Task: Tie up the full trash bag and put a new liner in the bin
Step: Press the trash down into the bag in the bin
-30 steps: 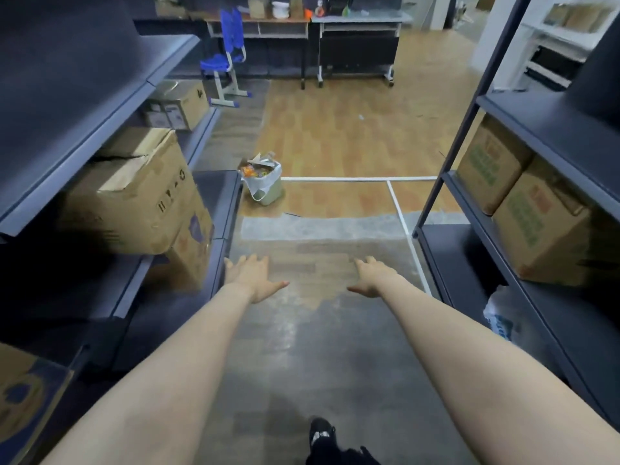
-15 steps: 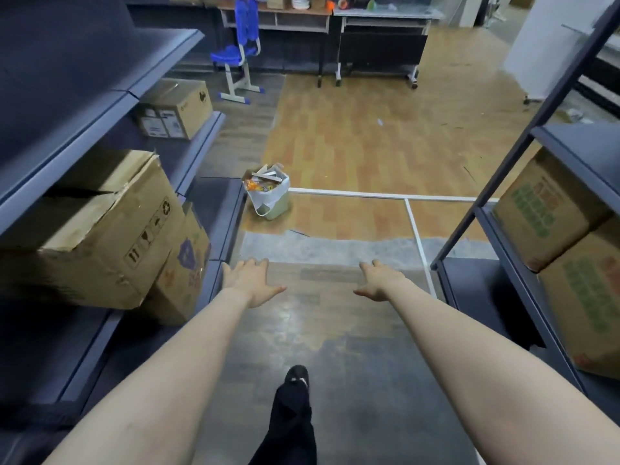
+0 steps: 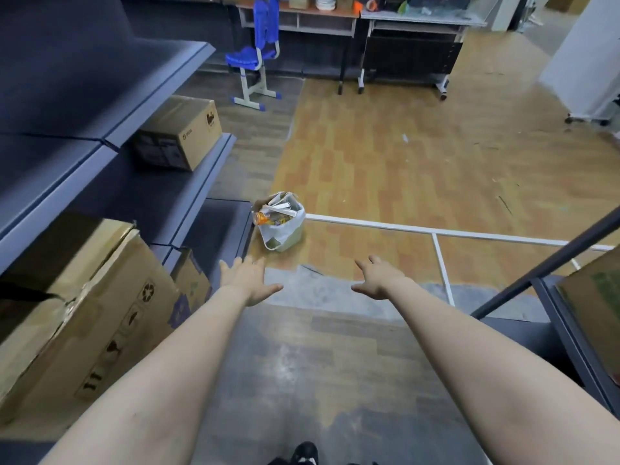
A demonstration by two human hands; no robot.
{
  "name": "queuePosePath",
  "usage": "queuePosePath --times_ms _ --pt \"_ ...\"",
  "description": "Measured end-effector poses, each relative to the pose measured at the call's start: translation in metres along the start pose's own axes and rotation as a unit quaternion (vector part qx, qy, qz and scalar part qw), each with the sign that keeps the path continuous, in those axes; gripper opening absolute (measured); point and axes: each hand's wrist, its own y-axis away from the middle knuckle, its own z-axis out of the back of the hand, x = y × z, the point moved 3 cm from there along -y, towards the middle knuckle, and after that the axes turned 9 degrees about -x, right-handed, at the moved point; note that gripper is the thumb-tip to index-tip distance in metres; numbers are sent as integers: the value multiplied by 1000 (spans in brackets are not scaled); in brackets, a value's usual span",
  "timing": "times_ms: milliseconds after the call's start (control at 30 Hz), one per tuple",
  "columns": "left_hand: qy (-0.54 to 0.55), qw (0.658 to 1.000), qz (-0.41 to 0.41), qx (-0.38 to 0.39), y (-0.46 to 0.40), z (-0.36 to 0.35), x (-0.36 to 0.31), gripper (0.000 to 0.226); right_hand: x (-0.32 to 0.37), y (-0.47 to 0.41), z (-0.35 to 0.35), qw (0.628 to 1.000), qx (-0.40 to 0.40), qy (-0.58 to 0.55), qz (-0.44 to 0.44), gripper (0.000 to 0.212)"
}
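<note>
Head view showed the task barely begun: the bin (image 3: 288,237) stood on the floor at the end corner of the left shelving unit (image 3: 188,193), its trash bag (image 3: 281,223) untied and heaped with rubbish, and no new liner was visible. Both the left hand (image 3: 246,280) and right hand (image 3: 379,278) were empty, fingers spread, well short of the bin. Beyond the aisle between the left shelving and the right rack (image 3: 550,263), the wooden floor (image 3: 402,162) offered open room.
</note>
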Motion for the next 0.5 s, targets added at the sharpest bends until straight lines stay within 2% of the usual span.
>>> queuePosePath --times_ms 233,500 --pt "18 1000 -17 -11 -97 5 0 70 -7 -107 26 1000 26 9 5 70" --pt "-3 1000 16 -9 -234 26 8 67 -11 -277 96 996 8 69 59 69"
